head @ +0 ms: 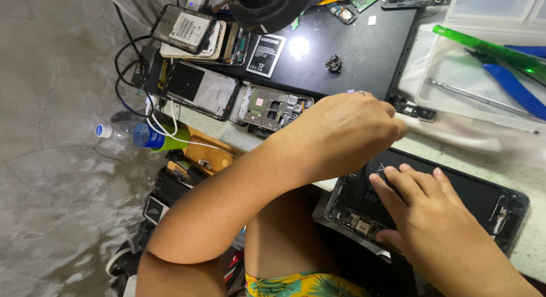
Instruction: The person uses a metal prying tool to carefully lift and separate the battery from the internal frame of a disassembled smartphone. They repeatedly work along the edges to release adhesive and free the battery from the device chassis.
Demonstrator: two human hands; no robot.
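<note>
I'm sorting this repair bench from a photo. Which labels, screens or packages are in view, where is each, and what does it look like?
Phone battery: top centre on black mat, black rectangle, white print.
Labelled battery: top left, in a phone on the stack, pale grey.
Water bottle: left, on the floor, lying down, blue label, white cap.

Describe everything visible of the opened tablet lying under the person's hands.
The opened tablet is a dark, flat slab lying back-side up on the pale speckled worktop, its cover off. A large black battery fills most of it; small circuit parts show along its lower left edge and right end. The right hand rests fingers-down on the battery. The left hand is above its upper left corner; contact there is unclear.
</note>
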